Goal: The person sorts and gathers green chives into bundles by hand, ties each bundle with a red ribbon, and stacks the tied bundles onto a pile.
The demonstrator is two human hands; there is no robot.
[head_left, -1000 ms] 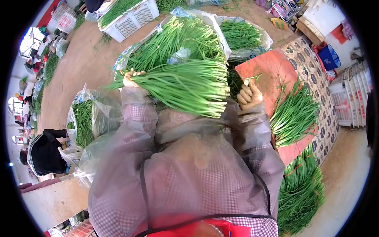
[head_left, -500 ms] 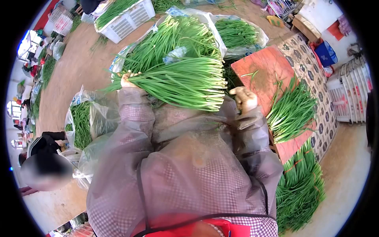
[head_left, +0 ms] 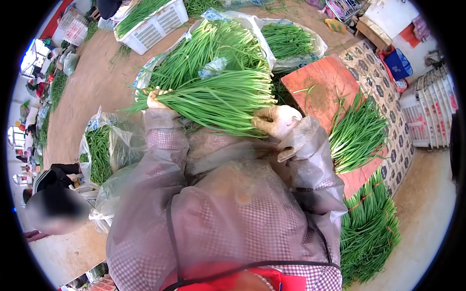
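Observation:
A long bunch of green chives (head_left: 218, 104) lies across in front of my body, its pale stem ends to the right. My left hand (head_left: 157, 99) is closed round the leafy end of this bunch. At the stem end my right hand (head_left: 277, 121) has its fingers curled against the lower stems, pinching some of them. Just beyond the bunch is a plastic-lined heap of chives (head_left: 208, 46), with a crumpled piece of clear plastic (head_left: 212, 67) on it. Both hands look gloved or coated with dirt.
To the right, a red board (head_left: 318, 80) carries a loose pile of chives (head_left: 359, 136); banded bundles (head_left: 369, 233) lie below it. A white crate (head_left: 154, 29) stands at back left, a bag of greens (head_left: 99, 150) at left. Another person (head_left: 56, 203) is at far left.
My right hand has moved left from beside the red board to the stem ends, and its fingers have closed on some stems. My left hand keeps its hold.

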